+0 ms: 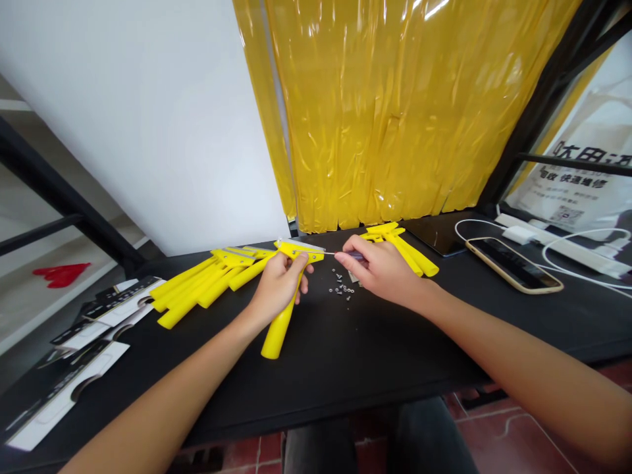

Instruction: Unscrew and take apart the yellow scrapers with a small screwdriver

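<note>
My left hand (pixel 279 283) is closed around a yellow scraper (pixel 278 334), gripping it where the handle meets the wide head. The handle slants down toward the table's front edge. In my right hand (pixel 385 266) is a screwdriver (pixel 322 253), held level with its thin shaft pointing left at the scraper's head. Its tip appears to reach the head, but contact is hard to make out. Small screws and nuts (pixel 340 288) lie scattered on the black table below my right hand. Beside my left hand rests a pile of similar yellow scrapers (pixel 197 284).
More yellow scrapers (pixel 417 258) lie behind my right hand. A phone (pixel 513 264), a dark tablet (pixel 437 234) and a white power strip (pixel 567 247) with cables occupy the right. White-and-black cardboard sleeves (pixel 74 388) are at left. A yellow plastic curtain (pixel 395 118) hangs behind the table.
</note>
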`<state>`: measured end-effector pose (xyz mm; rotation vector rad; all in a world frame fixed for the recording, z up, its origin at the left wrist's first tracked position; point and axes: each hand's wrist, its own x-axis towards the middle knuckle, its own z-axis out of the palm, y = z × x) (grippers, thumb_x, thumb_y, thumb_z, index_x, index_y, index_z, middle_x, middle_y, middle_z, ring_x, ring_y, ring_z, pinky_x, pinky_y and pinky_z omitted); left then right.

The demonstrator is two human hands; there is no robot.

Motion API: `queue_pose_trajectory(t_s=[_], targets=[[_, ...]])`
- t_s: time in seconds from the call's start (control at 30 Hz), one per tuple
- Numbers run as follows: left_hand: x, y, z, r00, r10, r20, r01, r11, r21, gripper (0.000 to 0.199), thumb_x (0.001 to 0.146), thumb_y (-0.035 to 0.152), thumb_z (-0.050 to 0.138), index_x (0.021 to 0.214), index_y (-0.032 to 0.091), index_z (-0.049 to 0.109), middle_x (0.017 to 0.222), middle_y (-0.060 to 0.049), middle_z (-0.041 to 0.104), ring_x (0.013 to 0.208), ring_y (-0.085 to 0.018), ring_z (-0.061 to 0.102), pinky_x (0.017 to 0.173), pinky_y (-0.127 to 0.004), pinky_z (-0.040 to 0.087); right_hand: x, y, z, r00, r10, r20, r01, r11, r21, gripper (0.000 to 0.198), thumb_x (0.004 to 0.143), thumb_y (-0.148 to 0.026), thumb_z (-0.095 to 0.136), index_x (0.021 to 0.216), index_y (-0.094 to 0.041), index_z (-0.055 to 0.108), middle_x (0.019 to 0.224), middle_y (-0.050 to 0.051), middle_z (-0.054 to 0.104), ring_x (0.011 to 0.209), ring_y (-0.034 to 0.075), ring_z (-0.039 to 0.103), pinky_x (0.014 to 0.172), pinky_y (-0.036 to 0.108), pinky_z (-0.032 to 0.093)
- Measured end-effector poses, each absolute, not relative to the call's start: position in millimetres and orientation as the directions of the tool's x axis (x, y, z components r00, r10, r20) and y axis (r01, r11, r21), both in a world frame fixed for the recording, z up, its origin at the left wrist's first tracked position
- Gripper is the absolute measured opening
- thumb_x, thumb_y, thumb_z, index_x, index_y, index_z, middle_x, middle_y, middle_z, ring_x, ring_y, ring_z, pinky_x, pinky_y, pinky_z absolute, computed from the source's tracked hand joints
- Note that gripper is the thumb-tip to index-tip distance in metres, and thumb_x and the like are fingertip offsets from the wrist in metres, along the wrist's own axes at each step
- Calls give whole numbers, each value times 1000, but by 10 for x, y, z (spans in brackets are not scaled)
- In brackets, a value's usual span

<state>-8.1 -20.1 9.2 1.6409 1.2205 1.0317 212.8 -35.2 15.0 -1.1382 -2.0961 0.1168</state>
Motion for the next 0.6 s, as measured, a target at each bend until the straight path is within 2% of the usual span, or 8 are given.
queue_pose_trajectory(t_s=[0.27, 0.5, 0.6], targets=[[-85, -195, 66, 197, 969, 148, 284, -201, 937, 29, 95, 42, 55, 85, 15, 61, 53, 0, 60, 32, -11, 49, 33, -22, 38, 2130, -345, 138, -365, 747, 556, 714, 608, -348, 30, 102, -47, 44, 92, -22, 58, 67, -2, 64, 54, 13, 52, 56, 28, 27], [-87, -196, 62, 179, 973, 142, 336, -196, 921, 31, 97, 42, 52, 81, 16, 59, 49, 1, 56, 32, -11, 48, 33, -22, 38, 2149, -291, 79, -440, 704, 557, 757, 625, -191, 37, 102, -52, 41, 98, -21, 60, 71, 2, 68, 59, 17, 57, 58, 29, 25], [-116, -200, 35, 164, 971, 174, 388, -225, 894, 34, 96, 47, 54, 82, 17, 60, 50, 1, 57, 33, -11, 50, 34, -22, 38, 2132, -308, 93, -425, 719, 550, 755, 617, -223, 35, 102, -51, 43, 97, -20, 59, 69, 1, 65, 58, 16, 55, 58, 29, 25]])
